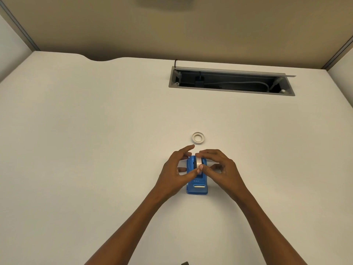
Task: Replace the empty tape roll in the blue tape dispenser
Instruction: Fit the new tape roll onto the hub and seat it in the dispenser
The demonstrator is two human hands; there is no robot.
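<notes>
The blue tape dispenser (197,185) stands on the white desk (95,150), its cutter end toward me. A tape roll (198,162) sits upright in its cradle. My right hand (217,167) pinches this roll between thumb and forefinger from the right. My left hand (176,172) is at the dispenser's left side, its thumb tip touching the roll beside my right thumb, its other fingers spread. A thin white ring, the empty roll core (198,138), lies flat on the desk just beyond the hands.
A long open cable hatch (231,81) with grey rim and cables inside is set into the desk at the back right. Partition walls (172,25) close off the back and both sides.
</notes>
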